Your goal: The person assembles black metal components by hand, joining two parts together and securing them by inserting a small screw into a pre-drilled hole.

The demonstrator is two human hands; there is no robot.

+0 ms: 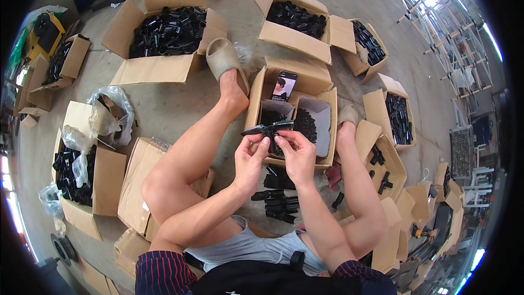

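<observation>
Both of my hands hold a black plastic part (268,129) with arms that stick out to the sides. My left hand (250,158) pinches it from the left, thumb and fingers pressed together. From the other side my right hand (296,155) grips it the same way, and the two thumbs nearly meet at its middle. Directly beyond them stands an open cardboard box (315,76) between my feet. Inside it are two smaller compartments with small black pieces (307,125), and a phone (284,86) leans at the back. The fingers hide part of the held piece.
Rows of black plastic parts (281,205) lie on the floor below my hands. Open cartons full of black parts (169,31) stand around me, with another carton (297,19) ahead. A right-hand box (401,166) holds a few cross-shaped pieces. Metal frames (436,27) rise at far right.
</observation>
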